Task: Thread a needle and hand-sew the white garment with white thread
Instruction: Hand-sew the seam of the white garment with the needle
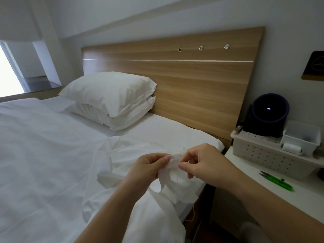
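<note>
Step in hand: stitching, not threading. This is a judgement, made because the needle [175,159] is at the cloth and not at a thread end.

Left hand [149,166]: fingers curled, thumb on top, pinching a raised fold of the white garment [172,176] and holding it up off the bed [52,155].

Right hand [201,162]: thumb and forefinger closed in a narrow pinch at the needle's near end, the other fingers loosely curled. The contact is small in the frame, so whether the pinch is on the steel or on thread just behind it is not certain.

Needle: slanted between the two thumbs, far tip against the fold beside the left thumb. It appears to enter the cloth there, but depth cannot be told.

Garment: bunched at the bed's edge, its bulk draping down below both hands.

The thread at the needle cannot be made out against the white cloth. A thin white strand [192,215] hangs below the garment, likely the tail.

Next move calls for keeping the fold taut with the left hand while the right drives the needle through, then re-gripping at the tip side.

Spool [291,148] and green snips [277,181] sit on the worktop [254,193], well apart from the hands.
</note>
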The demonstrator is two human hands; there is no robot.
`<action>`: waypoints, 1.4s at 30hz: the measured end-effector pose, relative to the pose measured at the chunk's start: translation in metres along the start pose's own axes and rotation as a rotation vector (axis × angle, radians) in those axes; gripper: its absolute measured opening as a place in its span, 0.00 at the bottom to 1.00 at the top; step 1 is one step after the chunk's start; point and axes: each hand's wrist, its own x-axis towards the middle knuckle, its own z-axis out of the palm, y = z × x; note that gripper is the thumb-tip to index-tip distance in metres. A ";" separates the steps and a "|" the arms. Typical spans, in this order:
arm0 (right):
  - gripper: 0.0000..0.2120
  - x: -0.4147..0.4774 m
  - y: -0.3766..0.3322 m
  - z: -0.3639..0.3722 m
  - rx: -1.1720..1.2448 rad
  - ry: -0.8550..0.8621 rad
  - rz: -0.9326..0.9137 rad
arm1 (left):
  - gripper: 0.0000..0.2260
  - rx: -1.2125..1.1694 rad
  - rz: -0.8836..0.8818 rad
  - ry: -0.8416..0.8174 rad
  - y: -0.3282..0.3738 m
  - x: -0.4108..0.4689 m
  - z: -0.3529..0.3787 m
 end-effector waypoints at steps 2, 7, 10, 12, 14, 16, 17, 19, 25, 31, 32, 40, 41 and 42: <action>0.05 0.000 0.001 0.000 -0.001 0.003 0.003 | 0.07 0.008 0.000 0.009 -0.001 0.000 0.000; 0.05 0.001 0.003 0.001 0.005 0.002 0.016 | 0.07 0.020 -0.001 0.012 -0.001 0.001 0.001; 0.05 0.002 0.003 0.001 0.003 0.000 0.016 | 0.08 0.064 0.015 0.027 -0.002 0.001 0.001; 0.05 0.003 0.004 0.003 -0.012 0.006 0.012 | 0.07 0.162 0.060 0.063 -0.002 0.000 0.001; 0.03 0.005 0.004 0.005 -0.024 0.031 -0.003 | 0.06 0.328 0.129 0.116 -0.002 0.000 0.001; 0.04 0.006 0.005 0.011 -0.026 0.082 -0.031 | 0.06 0.478 0.193 0.166 -0.001 -0.003 0.004; 0.05 0.006 0.005 0.014 -0.033 0.112 -0.049 | 0.06 0.517 0.215 0.194 -0.001 -0.004 0.005; 0.06 0.007 0.005 0.019 -0.063 0.167 -0.094 | 0.06 0.535 0.250 0.253 0.000 -0.006 0.007; 0.06 0.015 0.003 0.031 -0.062 0.235 -0.173 | 0.08 0.565 0.271 0.299 -0.001 -0.008 0.007; 0.01 0.022 0.006 0.020 0.264 0.079 -0.126 | 0.07 0.487 0.246 0.281 0.001 -0.007 0.000; 0.01 0.021 0.007 0.017 0.310 0.015 -0.122 | 0.07 0.468 0.240 0.281 0.001 -0.006 -0.002; 0.05 0.022 0.010 0.010 0.208 0.019 -0.232 | 0.06 0.419 0.263 0.189 0.004 -0.005 0.005; 0.07 0.023 0.011 0.010 0.167 0.062 -0.229 | 0.06 0.423 0.270 0.178 0.004 -0.006 0.007; 0.08 0.024 0.011 0.007 0.138 0.097 -0.214 | 0.06 0.423 0.279 0.174 0.004 -0.006 0.007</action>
